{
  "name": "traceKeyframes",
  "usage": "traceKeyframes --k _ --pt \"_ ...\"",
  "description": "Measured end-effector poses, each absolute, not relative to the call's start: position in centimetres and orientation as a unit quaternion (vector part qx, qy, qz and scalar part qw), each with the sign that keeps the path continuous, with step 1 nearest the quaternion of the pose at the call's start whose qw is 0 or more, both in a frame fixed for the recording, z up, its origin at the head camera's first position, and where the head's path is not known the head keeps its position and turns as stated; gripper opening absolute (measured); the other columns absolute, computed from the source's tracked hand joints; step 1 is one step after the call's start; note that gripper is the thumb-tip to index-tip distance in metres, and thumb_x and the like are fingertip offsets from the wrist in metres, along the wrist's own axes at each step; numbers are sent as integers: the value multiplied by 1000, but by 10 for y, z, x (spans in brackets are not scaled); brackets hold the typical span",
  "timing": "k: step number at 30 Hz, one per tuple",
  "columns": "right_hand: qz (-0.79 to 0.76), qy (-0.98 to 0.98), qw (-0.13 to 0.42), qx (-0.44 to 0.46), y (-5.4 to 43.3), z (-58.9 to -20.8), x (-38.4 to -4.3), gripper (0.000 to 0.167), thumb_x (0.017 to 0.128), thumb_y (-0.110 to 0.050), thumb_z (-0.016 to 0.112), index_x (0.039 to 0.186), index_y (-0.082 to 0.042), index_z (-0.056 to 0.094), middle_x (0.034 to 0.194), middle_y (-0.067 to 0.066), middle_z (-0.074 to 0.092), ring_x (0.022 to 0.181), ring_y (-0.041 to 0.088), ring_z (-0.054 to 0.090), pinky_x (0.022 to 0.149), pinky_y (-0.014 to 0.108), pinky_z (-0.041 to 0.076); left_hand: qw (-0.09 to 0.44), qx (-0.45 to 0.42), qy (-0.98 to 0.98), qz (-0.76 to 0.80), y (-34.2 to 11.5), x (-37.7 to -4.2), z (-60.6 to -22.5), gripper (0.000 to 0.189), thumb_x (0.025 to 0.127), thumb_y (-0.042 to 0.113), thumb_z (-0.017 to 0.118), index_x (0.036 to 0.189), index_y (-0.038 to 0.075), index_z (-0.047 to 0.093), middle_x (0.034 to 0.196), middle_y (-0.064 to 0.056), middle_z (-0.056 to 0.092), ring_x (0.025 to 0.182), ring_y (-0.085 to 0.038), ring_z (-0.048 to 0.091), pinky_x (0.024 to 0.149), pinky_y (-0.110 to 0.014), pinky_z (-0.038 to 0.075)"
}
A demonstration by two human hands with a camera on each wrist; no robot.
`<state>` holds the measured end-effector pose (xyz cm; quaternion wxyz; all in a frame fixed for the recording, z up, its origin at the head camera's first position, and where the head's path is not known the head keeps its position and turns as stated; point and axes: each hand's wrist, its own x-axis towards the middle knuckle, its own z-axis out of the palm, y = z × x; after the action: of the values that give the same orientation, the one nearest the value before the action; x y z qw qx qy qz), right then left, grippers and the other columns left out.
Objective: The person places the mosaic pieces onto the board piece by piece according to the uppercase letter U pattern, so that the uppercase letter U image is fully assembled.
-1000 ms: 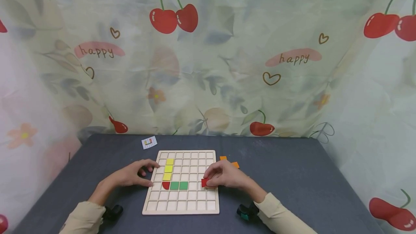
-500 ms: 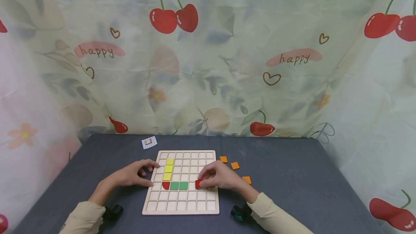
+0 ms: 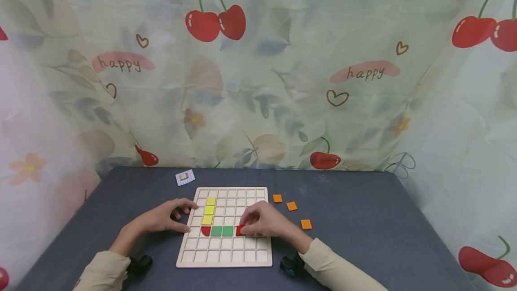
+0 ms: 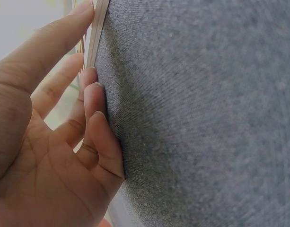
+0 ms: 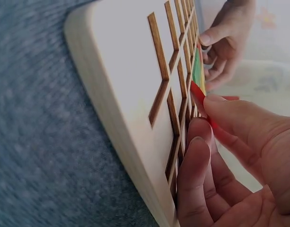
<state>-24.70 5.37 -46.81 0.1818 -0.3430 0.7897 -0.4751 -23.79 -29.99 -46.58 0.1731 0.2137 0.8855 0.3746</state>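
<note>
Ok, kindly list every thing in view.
Cloth-covered table: 1, grey, foreground
Printed backdrop: 1, pale, behind table
Rectangular wooden board: 1, beige, table
Square column tiles: 3, yellow, board
Square row tiles: 2, green, board
Curved tile: 1, red, board
Pinched tile: 1, red, right grip
Loose square tiles: 3, orange, board's right
Printed card: 1, white, beyond board
Wrist devices: 2, black, wrists
Sleeves: 2, beige, forearms
Left grip: 1, board's left edge
Right grip: 1, over board

The backdrop cloth (image 3: 258, 116) reads "happy" (image 3: 365, 72) twice in the head view, on pink patches (image 3: 123, 62) at upper left and upper right.
</note>
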Motion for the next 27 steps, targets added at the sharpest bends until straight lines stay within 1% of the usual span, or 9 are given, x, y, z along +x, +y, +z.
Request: traceKeyframes --k 10,18,24,27 --pt "-444 805 171 -354 50 -467 -248 7 86 -7 82 90 -7 76 75 -1 67 66 12 60 63 26 48 173 210 887 372 -301 -239 -468 58 87 24 84 136 6 58 109 -8 51 97 -27 50 81 -41 41" --pt "-439 811 171 -347 48 -468 -248 7 86 -6 82 88 -9 76 74 0 67 64 13 59 61 25 46 171 215 885 377 -300 -238 -466 57 87 22 84 136 4 58 109 -8 51 96 -27 50 81 -40 41" --pt "-433 814 172 -346 46 -466 -247 7 86 -5 82 87 -9 76 74 1 67 64 13 58 61 25 46 175 215 880 386 -299 -237 -464 58 87 19 83 136 2 57 110 -9 51 96 -27 50 81 -43 41" --pt "-430 815 174 -349 46 -466 -247 6 87 -5 81 87 -9 76 74 1 67 65 13 59 61 26 46 175 213 881 385 -299 -236 -464 58 87 19 84 136 2 57 110 -9 51 95 -28 49 80 -43 41"
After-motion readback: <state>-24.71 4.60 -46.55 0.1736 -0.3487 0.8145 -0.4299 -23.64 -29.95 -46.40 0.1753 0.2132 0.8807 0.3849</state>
